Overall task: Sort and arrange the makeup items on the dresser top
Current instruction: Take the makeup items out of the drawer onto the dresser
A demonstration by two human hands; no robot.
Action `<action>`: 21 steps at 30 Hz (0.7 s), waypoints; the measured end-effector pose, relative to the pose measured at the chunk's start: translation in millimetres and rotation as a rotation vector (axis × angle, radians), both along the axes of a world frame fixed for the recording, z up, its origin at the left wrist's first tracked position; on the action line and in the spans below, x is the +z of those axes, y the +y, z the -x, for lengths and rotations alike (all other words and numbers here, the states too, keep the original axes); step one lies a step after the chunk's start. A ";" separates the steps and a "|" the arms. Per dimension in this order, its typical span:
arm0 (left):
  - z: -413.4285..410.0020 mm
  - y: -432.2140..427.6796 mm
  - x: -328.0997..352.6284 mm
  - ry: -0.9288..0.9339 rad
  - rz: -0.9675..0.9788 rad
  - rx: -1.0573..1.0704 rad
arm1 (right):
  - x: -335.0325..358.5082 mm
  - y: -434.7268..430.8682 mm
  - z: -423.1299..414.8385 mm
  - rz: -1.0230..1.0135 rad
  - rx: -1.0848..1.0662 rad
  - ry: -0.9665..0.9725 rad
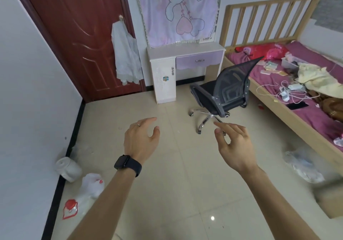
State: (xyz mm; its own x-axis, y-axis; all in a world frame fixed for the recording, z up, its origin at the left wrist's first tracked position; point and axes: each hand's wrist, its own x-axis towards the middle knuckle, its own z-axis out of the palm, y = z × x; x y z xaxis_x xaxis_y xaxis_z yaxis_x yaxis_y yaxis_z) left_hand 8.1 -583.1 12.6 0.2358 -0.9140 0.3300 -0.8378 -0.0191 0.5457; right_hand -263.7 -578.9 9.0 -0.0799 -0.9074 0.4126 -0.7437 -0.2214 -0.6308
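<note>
both hands are out in front over the tiled floor (181, 165), well short of the desk (185, 47). the left hand (141, 139), with a dark watch (126, 163) on its wrist, has its grip spread loosely and holds nothing. the right hand (233, 145) is empty too, thumb and forefinger curled close but pinching nothing.

the desk stands against the far wall between the dark red door (78, 35) and the bed (297, 83). its smooth white top looks bare from here; no makeup items show on it, though at this distance small ones could be missed. the bed's magenta sheet carries a heap of soft cloth, cables, a clear plastic box and small flat packets, and some of that may be the makeup.

the step in hand seems to be the approach. doing it well likely means walking round the black mesh chair (222, 89), which sits on chrome castors just before the desk, or rolling it aside first. a lilac drawer front with a metal handle sits under the glossy top, and a pink cartoon cloth (178, 11) hangs above it.
</note>
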 end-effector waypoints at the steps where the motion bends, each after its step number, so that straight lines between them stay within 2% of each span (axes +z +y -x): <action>1: -2.6 -22.6 -0.5 0.000 -0.006 0.007 | 0.6 -23.4 -1.9 -0.009 0.013 0.003; 13: -43.6 -337.8 -29.9 -0.005 -0.074 -0.029 | -18.2 -328.3 -46.9 0.036 0.062 0.057; 21: -78.3 -554.8 -21.1 -0.034 -0.123 -0.088 | -15.7 -520.3 -77.9 -0.111 -0.017 0.053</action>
